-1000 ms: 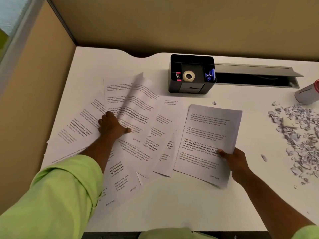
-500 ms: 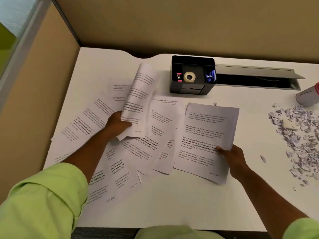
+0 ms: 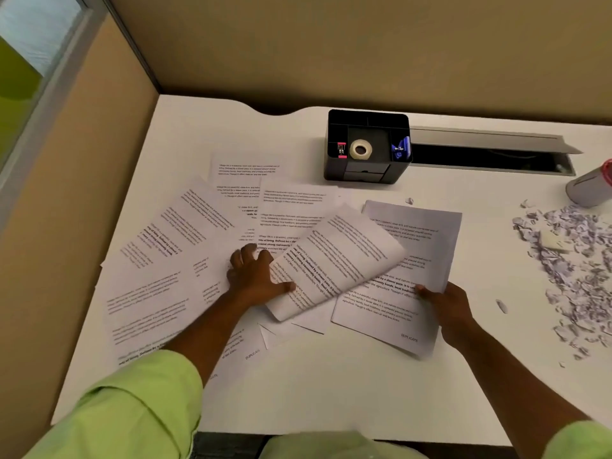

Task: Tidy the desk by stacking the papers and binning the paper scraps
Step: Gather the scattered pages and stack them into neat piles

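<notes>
Several printed sheets (image 3: 185, 240) lie fanned over the left half of the white desk (image 3: 331, 392). My left hand (image 3: 255, 276) grips one curled sheet (image 3: 334, 260) by its lower left edge, holding it partly over the small stack (image 3: 420, 236). My right hand (image 3: 447, 303) pinches that stack at its right side, thumb on top. A heap of torn paper scraps (image 3: 576, 260) is spread at the desk's right, apart from both hands.
A black desk organiser (image 3: 367, 147) with a tape roll stands at the back centre, beside an open cable slot (image 3: 490, 157). A grey cylindrical container (image 3: 589, 187) with a red rim lies at the far right. Cubicle walls close in the left and back.
My left hand has carried the lifted sheet from the left pile rightward, and it now overlaps the stack in my right hand. The right hand has hardly moved.
</notes>
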{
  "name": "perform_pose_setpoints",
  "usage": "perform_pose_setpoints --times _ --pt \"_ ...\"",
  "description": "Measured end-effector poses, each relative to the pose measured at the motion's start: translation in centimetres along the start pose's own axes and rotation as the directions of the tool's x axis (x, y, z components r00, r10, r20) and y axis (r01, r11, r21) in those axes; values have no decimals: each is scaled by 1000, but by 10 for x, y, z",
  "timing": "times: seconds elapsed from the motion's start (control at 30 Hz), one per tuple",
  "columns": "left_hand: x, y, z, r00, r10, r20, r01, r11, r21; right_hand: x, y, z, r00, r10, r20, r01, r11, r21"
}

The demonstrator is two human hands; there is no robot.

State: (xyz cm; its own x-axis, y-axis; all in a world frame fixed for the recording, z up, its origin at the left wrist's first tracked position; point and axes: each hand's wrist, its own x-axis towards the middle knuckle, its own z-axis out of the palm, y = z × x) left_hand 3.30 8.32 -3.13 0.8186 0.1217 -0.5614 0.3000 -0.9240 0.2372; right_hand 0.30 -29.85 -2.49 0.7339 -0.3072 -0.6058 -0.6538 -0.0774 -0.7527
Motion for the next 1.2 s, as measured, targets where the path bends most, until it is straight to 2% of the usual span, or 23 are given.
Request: perform_pose_setpoints --times 0.17,0.27,0.33,0.5,0.73,0.83,0.97,1.1,1.2 --pt "10 10 4 992 -73 -104 78 996 42 1 2 -3 1000 7 -2 -7 1000 -2" --pt "14 17 -1 980 -124 -154 118 992 -51 2 2 -3 1000 14 -3 -14 1000 -8" --pt "19 19 -4 977 -143 -155 124 984 -126 3 2 -3 1000 15 1 -15 1000 -8" --pt "28 20 -15 962 -242 -128 216 958 -188 4 3 -2 1000 11 3 -11 1000 -16" --pt "35 12 -12 952 -250 -175 190 935 -301 6 2 -2 1000 10 12 -9 1000 -25" --pt "36 19 -13 933 -323 -161 250 900 -357 7 1 -2 1000 9 16 -9 999 -32" --pt "39 30 -11 925 -364 -108 324 905 -275 8 0 -1 1000 9 16 -9 999 -33" --pt "46 32 -5 914 -391 -105 335 876 -346 9 -2 -1 1000 6 24 -5 999 -40" --pt "43 31 -7 910 -388 -144 343 902 -262 10 -4 0 1000 9 20 -8 999 -34"
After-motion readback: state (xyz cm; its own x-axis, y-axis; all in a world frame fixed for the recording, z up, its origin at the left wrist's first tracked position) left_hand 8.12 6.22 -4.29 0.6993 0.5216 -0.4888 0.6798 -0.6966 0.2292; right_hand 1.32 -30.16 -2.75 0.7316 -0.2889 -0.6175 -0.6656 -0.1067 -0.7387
